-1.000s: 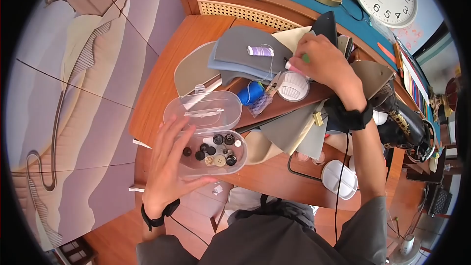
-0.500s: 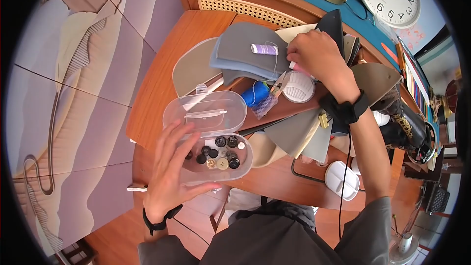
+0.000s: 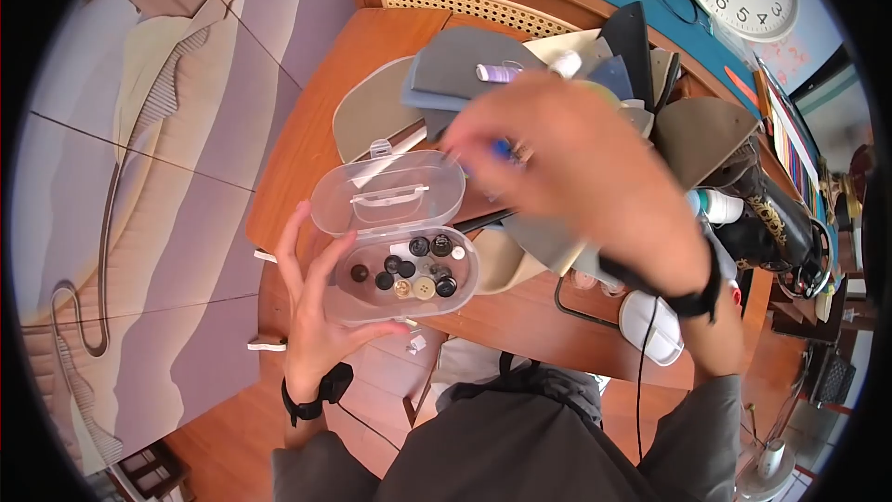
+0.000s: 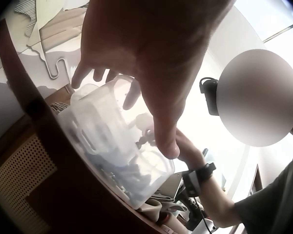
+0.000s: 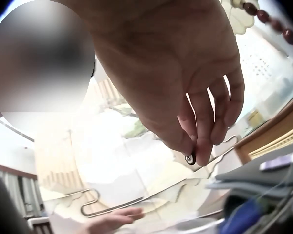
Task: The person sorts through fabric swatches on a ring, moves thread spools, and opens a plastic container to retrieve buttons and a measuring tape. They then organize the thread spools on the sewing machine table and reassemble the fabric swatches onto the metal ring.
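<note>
On the desk stands a clear plastic box [image 3: 372,314] with its hinged lid [image 3: 330,216] folded back. Several black, brown and cream buttons [image 3: 424,287] lie inside. My left hand [image 3: 321,316] is at the box's left end, fingers extended along the side and thumb by the front edge. In the head view my right hand [image 3: 576,167] is blurred over the sewing things behind and right of the box. The right wrist view shows its thumb and fingertips pinching a small black button [image 5: 190,159] with a shiny centre.
Grey and blue fabric pieces [image 3: 469,51] are heaped behind, with a purple thread spool [image 3: 499,73] on top. A blue thread spool [image 5: 244,217] sits beside them. At the right are a black sewing machine [image 3: 757,232] and a white divided container [image 3: 650,327] near the front edge.
From the back of the fabric heap, my right hand has moved left and towards the box, and a button now shows in its fingertips. My left hand stays beside the box.
</note>
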`<state>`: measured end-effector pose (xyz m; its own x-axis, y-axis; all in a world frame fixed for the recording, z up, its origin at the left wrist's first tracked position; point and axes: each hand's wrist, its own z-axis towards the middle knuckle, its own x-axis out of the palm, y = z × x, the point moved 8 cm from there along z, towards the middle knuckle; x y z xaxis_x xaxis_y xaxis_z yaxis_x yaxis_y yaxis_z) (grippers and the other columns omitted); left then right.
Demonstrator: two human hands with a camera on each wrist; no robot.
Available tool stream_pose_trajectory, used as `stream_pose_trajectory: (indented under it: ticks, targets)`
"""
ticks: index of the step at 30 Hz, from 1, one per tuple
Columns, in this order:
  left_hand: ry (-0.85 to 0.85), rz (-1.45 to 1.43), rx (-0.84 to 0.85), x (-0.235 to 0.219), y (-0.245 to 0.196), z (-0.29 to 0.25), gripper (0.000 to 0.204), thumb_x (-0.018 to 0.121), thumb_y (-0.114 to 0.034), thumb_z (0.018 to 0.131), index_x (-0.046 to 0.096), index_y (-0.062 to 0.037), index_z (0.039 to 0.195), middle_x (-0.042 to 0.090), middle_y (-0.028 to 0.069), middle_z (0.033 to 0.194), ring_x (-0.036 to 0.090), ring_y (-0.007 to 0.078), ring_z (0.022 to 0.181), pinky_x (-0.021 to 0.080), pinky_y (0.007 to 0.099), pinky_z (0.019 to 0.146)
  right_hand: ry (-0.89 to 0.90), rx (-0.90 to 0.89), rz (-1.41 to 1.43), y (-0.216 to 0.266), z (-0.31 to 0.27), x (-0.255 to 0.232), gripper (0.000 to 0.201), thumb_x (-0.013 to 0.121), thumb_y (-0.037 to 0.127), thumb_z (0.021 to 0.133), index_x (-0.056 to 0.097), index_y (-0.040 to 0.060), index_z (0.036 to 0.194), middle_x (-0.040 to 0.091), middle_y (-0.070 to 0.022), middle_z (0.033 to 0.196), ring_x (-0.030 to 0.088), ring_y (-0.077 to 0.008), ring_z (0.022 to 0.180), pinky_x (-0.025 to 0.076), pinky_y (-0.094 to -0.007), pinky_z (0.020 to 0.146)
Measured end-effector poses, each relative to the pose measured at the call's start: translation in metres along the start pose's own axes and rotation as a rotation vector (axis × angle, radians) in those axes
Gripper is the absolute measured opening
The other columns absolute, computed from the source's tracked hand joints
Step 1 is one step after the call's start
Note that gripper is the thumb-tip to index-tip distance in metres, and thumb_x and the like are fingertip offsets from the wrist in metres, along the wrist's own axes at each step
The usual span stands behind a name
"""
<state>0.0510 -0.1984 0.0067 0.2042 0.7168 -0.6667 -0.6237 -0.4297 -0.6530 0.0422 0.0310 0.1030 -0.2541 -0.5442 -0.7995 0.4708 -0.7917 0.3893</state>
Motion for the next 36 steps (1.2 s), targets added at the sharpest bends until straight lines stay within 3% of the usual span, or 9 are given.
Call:
stream_pose_trajectory:
  ticks: [5, 11, 17, 21, 25, 29, 31, 33, 36]
  targets:
    - [-0.217, -0.04, -0.048, -0.002, 0.022, -0.024, 0.108, 0.093, -0.056, 0.047, 0.052, -0.0082, 0.135, 0.029, 0.0165, 0.147, 0.04, 0.0369, 0.133, 0.039, 0.0533, 0.108, 0.126, -0.089, -0.109, 0.07, -0.028, 0.056, 0.016, 0.069, 0.012, 0.07, 0.063, 0.0037, 0.083, 0.06, -0.0054, 0.081, 0.059, -0.0224, 0.091, 0.051, -0.0341, 0.071]
    - [-0.109, -0.241, -0.144, 0.01, 0.032, -0.032, 0.099, 0.097, -0.028, 0.054, 0.049, -0.0039, 0.137, 0.044, 0.0136, 0.137, 0.047, 0.03, 0.127, 0.044, 0.0428, 0.107, -0.018, 0.046, -0.039, 0.083, -0.083, 0.034, 0.035, 0.067, 0.011, 0.07, 0.065, 0.0038, 0.104, 0.06, -0.0074, 0.095, 0.061, -0.0227, 0.097, 0.052, -0.0347, 0.076]
    - [-0.201, -0.269, -0.141, -0.001, 0.043, -0.041, 0.091, 0.094, -0.02, 0.058, 0.051, -0.0037, 0.136, 0.048, 0.0133, 0.135, 0.051, 0.0293, 0.126, 0.042, 0.0417, 0.108, 0.003, 0.477, -0.004, 0.045, -0.201, -0.024, 0.042, 0.077, 0.01, 0.077, 0.066, 0.0054, 0.118, 0.061, -0.0132, 0.128, 0.06, -0.0319, 0.117, 0.05, -0.0439, 0.097]
    - [-0.359, -0.208, -0.143, -0.023, 0.046, -0.062, 0.094, 0.094, -0.029, 0.057, 0.05, -0.0039, 0.136, 0.049, 0.0159, 0.136, 0.051, 0.0302, 0.125, 0.042, 0.0444, 0.107, -0.089, 0.768, -0.297, 0.022, -0.287, -0.062, 0.046, 0.081, 0.012, 0.073, 0.067, 0.0066, 0.116, 0.059, -0.0147, 0.129, 0.061, -0.0363, 0.114, 0.052, -0.0442, 0.094]
    - [-0.43, -0.248, -0.079, -0.03, 0.024, -0.074, 0.098, 0.095, -0.039, 0.056, 0.049, -0.0042, 0.135, 0.05, 0.0173, 0.133, 0.052, 0.0322, 0.124, 0.044, 0.0475, 0.104, -0.061, 0.816, -0.342, 0.015, -0.334, -0.058, 0.044, 0.082, 0.012, 0.073, 0.068, 0.0068, 0.114, 0.061, -0.0143, 0.128, 0.061, -0.0369, 0.113, 0.05, -0.0452, 0.094]
    - [-0.359, -0.22, -0.027, -0.013, -0.015, -0.076, 0.099, 0.096, -0.045, 0.054, 0.051, -0.0042, 0.132, 0.052, 0.0196, 0.13, 0.055, 0.0349, 0.119, 0.049, 0.0486, 0.098, -0.025, 0.782, -0.261, 0.012, -0.347, -0.048, 0.04, 0.083, 0.011, 0.072, 0.07, 0.0054, 0.109, 0.065, -0.0133, 0.122, 0.063, -0.0347, 0.108, 0.051, -0.0439, 0.091]
    - [-0.185, -0.192, 0.108, 0.012, -0.045, -0.069, 0.098, 0.097, -0.045, 0.052, 0.051, -0.0046, 0.13, 0.053, 0.0227, 0.126, 0.058, 0.0366, 0.113, 0.054, 0.0472, 0.091, -0.019, 0.73, -0.262, 0.016, -0.344, -0.05, 0.038, 0.083, 0.011, 0.072, 0.071, 0.0051, 0.107, 0.067, -0.013, 0.119, 0.063, -0.034, 0.106, 0.051, -0.0432, 0.089]
    - [-0.114, -0.203, 0.153, 0.029, -0.064, -0.064, 0.097, 0.098, -0.041, 0.053, 0.051, -0.0048, 0.13, 0.053, 0.0238, 0.126, 0.059, 0.0367, 0.11, 0.056, 0.0464, 0.088, -0.182, 0.8, -0.128, 0.022, -0.346, -0.064, 0.033, 0.082, 0.009, 0.073, 0.072, 0.0051, 0.104, 0.067, -0.0122, 0.117, 0.064, -0.0314, 0.101, 0.052, -0.042, 0.085]
    - [-0.027, -0.252, 0.211, 0.058, -0.09, -0.058, 0.093, 0.098, -0.034, 0.055, 0.052, -0.0041, 0.13, 0.052, 0.0246, 0.126, 0.06, 0.0362, 0.109, 0.057, 0.0448, 0.086, -0.317, 0.703, -0.092, 0.041, -0.336, -0.084, 0.031, 0.084, 0.015, 0.071, 0.075, 0.0071, 0.099, 0.068, -0.0104, 0.114, 0.065, -0.0276, 0.099, 0.052, -0.0392, 0.081]
